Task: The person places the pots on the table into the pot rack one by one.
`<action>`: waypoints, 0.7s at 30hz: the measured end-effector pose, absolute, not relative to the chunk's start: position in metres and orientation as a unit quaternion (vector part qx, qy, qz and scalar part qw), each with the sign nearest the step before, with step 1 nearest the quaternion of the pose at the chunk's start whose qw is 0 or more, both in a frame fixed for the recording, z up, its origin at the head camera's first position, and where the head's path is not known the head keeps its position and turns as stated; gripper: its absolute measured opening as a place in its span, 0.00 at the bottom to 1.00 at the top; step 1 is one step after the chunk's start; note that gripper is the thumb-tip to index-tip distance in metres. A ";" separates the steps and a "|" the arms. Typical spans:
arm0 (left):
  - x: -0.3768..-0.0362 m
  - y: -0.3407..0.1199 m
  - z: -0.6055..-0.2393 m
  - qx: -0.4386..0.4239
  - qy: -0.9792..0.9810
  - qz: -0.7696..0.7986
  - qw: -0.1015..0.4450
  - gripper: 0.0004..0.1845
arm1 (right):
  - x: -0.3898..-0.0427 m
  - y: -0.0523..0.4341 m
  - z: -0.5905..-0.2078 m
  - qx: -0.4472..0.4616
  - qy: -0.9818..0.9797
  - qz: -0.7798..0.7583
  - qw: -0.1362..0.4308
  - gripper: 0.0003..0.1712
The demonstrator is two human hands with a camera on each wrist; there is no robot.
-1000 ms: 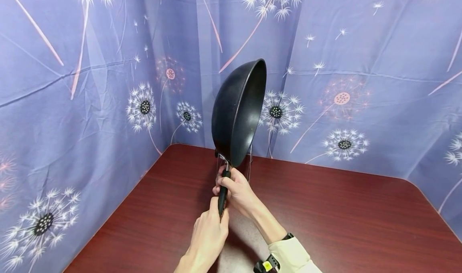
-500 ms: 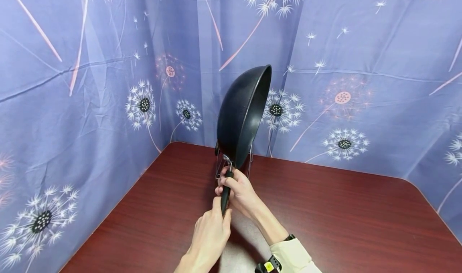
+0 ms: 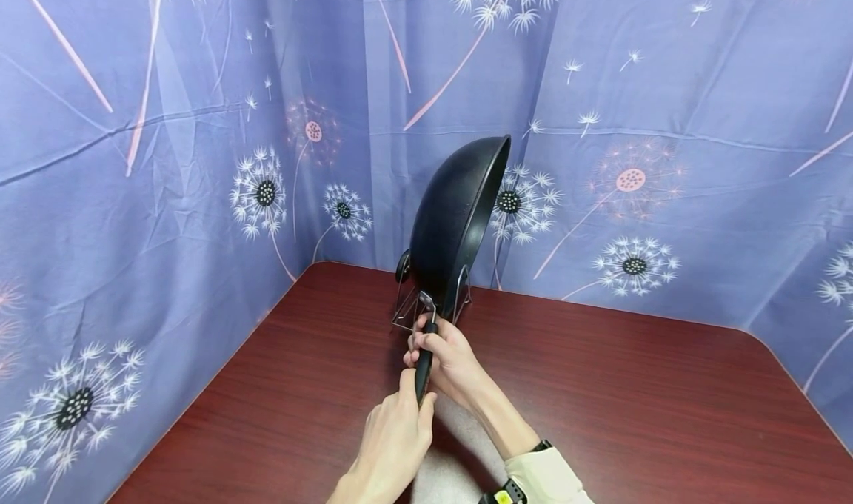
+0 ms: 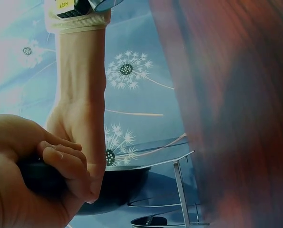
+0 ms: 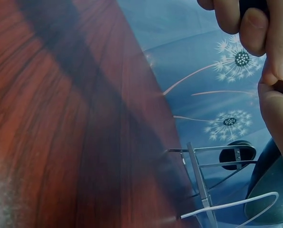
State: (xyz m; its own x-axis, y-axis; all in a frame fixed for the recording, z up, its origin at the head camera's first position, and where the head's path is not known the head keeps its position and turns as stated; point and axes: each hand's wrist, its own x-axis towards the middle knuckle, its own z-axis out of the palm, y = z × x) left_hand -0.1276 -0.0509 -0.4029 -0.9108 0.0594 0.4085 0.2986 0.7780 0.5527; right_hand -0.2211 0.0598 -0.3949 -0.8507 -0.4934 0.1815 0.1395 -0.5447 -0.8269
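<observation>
Pan (image 3: pixel 456 219): black inside and out, handle (image 3: pixel 423 363) black, with a silver bracket at the joint
Rack (image 3: pixel 408 304): silver wire, one black round knob at its far left
Table (image 3: pixel 633 408): dark red-brown wood grain
Backdrop cloth (image 3: pixel 166 156): lavender blue, printed with white dandelion heads, black centres and pale pink stems
Sleeve (image 3: pixel 546 478): cream
</observation>
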 end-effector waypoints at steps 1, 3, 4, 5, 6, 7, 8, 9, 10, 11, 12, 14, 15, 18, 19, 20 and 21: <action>-0.127 -0.051 -0.403 -0.097 -0.925 -0.317 0.188 0.10 | -0.221 0.060 -0.395 -0.202 0.440 -0.855 0.185 0.13; -0.126 -0.050 -0.403 -0.095 -0.926 -0.314 0.187 0.10 | -0.220 0.061 -0.397 -0.203 0.439 -0.855 0.185 0.13; -0.125 -0.050 -0.404 -0.095 -0.926 -0.314 0.185 0.10 | -0.219 0.061 -0.397 -0.203 0.438 -0.855 0.186 0.13; -0.124 -0.050 -0.404 -0.094 -0.927 -0.312 0.184 0.10 | -0.218 0.061 -0.398 -0.202 0.437 -0.856 0.187 0.13; -0.123 -0.050 -0.405 -0.095 -0.928 -0.311 0.183 0.10 | -0.218 0.062 -0.399 -0.203 0.436 -0.856 0.188 0.13; -0.123 -0.050 -0.406 -0.095 -0.929 -0.310 0.181 0.10 | -0.217 0.062 -0.401 -0.203 0.434 -0.857 0.188 0.13; -0.122 -0.050 -0.407 -0.094 -0.929 -0.309 0.180 0.10 | -0.216 0.063 -0.402 -0.202 0.434 -0.858 0.189 0.13; -0.122 -0.050 -0.407 -0.095 -0.930 -0.308 0.178 0.10 | -0.216 0.063 -0.403 -0.201 0.433 -0.858 0.189 0.13; -0.121 -0.050 -0.408 -0.095 -0.930 -0.307 0.178 0.10 | -0.216 0.063 -0.404 -0.201 0.433 -0.858 0.189 0.13; -0.121 -0.050 -0.408 -0.095 -0.930 -0.306 0.177 0.10 | -0.215 0.063 -0.405 -0.202 0.433 -0.858 0.188 0.13; -0.120 -0.050 -0.409 -0.095 -0.931 -0.306 0.176 0.10 | -0.215 0.063 -0.406 -0.203 0.434 -0.858 0.188 0.13; -0.120 -0.050 -0.411 -0.095 -0.931 -0.307 0.175 0.11 | -0.215 0.064 -0.408 -0.203 0.434 -0.858 0.187 0.13; -0.119 -0.050 -0.411 -0.095 -0.931 -0.308 0.174 0.12 | -0.215 0.064 -0.410 -0.205 0.434 -0.857 0.188 0.13; -0.118 -0.050 -0.414 -0.094 -0.931 -0.311 0.169 0.12 | -0.213 0.065 -0.414 -0.206 0.434 -0.856 0.192 0.14; -0.118 -0.050 -0.415 -0.094 -0.931 -0.312 0.167 0.13 | -0.213 0.065 -0.415 -0.205 0.435 -0.855 0.193 0.14; -0.117 -0.051 -0.416 -0.094 -0.931 -0.314 0.163 0.13 | -0.213 0.065 -0.417 -0.204 0.436 -0.855 0.195 0.14; -0.117 -0.051 -0.417 -0.094 -0.931 -0.314 0.160 0.13 | -0.212 0.065 -0.418 -0.203 0.436 -0.854 0.196 0.14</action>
State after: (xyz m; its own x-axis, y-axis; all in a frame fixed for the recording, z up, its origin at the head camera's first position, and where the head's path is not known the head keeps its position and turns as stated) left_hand -0.1173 -0.0509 -0.4171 -0.9311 0.0755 0.3570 0.2763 0.7848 0.5547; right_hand -0.2124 0.0649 -0.4178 -0.8407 -0.5119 0.1767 0.1573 -0.5430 -0.8249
